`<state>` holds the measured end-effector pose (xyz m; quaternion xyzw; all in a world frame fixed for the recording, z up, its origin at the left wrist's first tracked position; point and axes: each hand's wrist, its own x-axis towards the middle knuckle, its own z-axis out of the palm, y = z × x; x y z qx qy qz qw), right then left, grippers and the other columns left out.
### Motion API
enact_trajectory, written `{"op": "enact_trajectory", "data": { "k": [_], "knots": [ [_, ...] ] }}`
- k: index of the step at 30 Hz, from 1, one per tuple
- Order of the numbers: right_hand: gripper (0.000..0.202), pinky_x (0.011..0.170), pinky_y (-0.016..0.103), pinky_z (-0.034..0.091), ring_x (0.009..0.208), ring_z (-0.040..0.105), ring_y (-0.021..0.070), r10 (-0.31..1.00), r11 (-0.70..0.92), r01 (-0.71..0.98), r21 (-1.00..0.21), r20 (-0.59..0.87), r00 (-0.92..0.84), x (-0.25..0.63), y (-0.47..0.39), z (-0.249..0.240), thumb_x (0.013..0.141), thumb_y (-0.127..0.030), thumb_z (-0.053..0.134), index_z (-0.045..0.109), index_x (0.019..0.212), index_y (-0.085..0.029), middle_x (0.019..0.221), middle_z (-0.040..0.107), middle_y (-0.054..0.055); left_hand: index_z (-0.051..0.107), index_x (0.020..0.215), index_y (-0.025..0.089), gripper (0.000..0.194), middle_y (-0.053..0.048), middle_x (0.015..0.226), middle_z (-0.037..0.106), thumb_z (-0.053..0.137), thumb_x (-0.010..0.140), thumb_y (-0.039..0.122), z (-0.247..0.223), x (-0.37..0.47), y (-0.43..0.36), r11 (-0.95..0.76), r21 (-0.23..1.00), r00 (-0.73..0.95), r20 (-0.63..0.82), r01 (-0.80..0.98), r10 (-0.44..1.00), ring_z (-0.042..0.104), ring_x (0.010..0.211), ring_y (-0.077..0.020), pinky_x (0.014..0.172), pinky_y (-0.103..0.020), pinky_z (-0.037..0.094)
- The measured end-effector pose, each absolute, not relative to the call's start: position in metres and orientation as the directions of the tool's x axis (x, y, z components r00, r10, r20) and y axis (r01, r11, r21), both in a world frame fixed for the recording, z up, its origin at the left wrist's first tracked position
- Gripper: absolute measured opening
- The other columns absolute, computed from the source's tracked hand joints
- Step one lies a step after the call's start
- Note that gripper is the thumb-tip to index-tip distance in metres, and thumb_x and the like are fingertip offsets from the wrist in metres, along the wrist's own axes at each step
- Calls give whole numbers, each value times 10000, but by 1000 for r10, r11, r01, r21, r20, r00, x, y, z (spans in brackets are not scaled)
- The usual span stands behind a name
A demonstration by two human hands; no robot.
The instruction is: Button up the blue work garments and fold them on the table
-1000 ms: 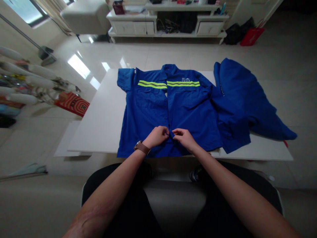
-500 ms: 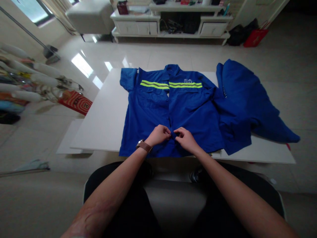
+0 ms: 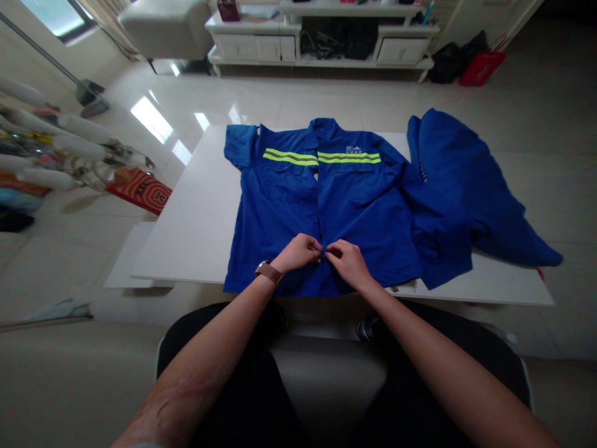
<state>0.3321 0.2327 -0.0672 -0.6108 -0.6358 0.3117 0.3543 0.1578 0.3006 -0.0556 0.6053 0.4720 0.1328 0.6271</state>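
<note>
A blue work jacket (image 3: 280, 211) with yellow-green reflective stripes lies front up, its collar pointing away from me. Low on its front opening, my left hand (image 3: 303, 251) pinches the cloth edge from the left. Facing it, my right hand (image 3: 347, 261) pinches the opposite edge, thumb and fingers close together. The fingertips of both hands nearly meet at the opening; any button between them is too small to make out. Further up, the two front edges lie side by side with a small gap near the chest. A brown-strapped watch (image 3: 269, 272) is on my left wrist.
The jacket rests on a white table (image 3: 181, 242). More blue clothing (image 3: 466, 180) is heaped at its right side. A red patterned bag (image 3: 142, 190) hangs by a rack at left. Beyond stand a white TV cabinet (image 3: 256, 50), a grey seat (image 3: 165, 28) and a red bag (image 3: 482, 67).
My right hand has shifted slightly left, bringing its fingertips closer to those of my left hand at the opening. The jacket lies much as before; the view has tilted slightly.
</note>
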Motion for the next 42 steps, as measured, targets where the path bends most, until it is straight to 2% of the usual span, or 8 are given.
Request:
{"op": "enact_trajectory", "data": {
  "k": [2, 5, 8, 13, 19, 28, 34, 42],
  "knots": [
    [101, 752, 302, 474, 764, 636, 180, 996, 83, 588, -805, 91, -16, 332, 233, -66, 847, -145, 656, 732, 807, -198, 819, 703, 41, 707, 784, 115, 152, -20, 608, 716, 609, 789, -1, -56, 159, 301, 292, 883, 519, -455, 367, 724, 674, 579, -113, 609, -206, 519],
    [123, 764, 305, 468, 788, 636, 187, 991, 126, 618, -776, 120, -51, 332, 233, -67, 867, -114, 643, 719, 816, -196, 838, 692, 44, 701, 736, 111, 100, -34, 618, 716, 682, 834, 101, -56, 160, 300, 362, 879, 506, -475, 311, 720, 657, 572, -99, 618, -204, 520],
    [131, 780, 309, 462, 829, 643, 197, 985, 170, 629, -759, 153, -82, 332, 232, -68, 898, -114, 628, 713, 842, -196, 870, 684, 51, 687, 713, 114, 147, -33, 600, 700, 750, 833, 171, -56, 161, 298, 403, 872, 473, -490, 278, 732, 649, 566, -103, 602, -204, 512],
    [130, 787, 311, 455, 834, 641, 199, 980, 194, 608, -770, 181, -84, 331, 232, -66, 942, -167, 628, 694, 835, -200, 863, 675, 48, 630, 695, 130, 184, 9, 545, 636, 653, 876, 107, -63, 165, 297, 409, 885, 442, -466, 223, 766, 610, 516, -91, 561, -192, 472],
    [147, 789, 306, 444, 835, 625, 193, 981, 192, 595, -780, 165, -101, 332, 234, -67, 940, -147, 601, 676, 824, -198, 856, 653, 41, 557, 839, 167, 177, 59, 502, 590, 591, 820, -6, -61, 167, 294, 439, 883, 386, -467, 164, 795, 547, 453, -89, 548, -204, 451],
    [64, 758, 298, 459, 809, 606, 188, 988, 151, 556, -817, 140, -63, 329, 231, -65, 923, -188, 592, 651, 924, -213, 885, 638, 32, 553, 854, 169, 210, 69, 507, 581, 615, 766, -12, -54, 167, 292, 419, 897, 366, -441, 143, 819, 532, 452, -79, 535, -191, 422],
    [123, 756, 303, 463, 793, 594, 190, 986, 144, 576, -805, 165, -16, 328, 232, -58, 938, -238, 578, 640, 833, -221, 848, 623, 34, 540, 891, 173, 253, 82, 519, 562, 690, 753, 24, -44, 169, 291, 494, 867, 330, -485, 63, 809, 530, 461, -76, 554, -201, 438],
    [164, 688, 290, 447, 726, 581, 176, 991, 7, 389, -921, 57, 119, 331, 238, -68, 878, -341, 620, 632, 777, -213, 770, 642, 14, 539, 913, 173, 250, 76, 547, 565, 692, 768, 39, -37, 172, 288, 527, 850, 307, -501, -1, 809, 536, 493, -70, 580, -201, 446]
  ]
}}
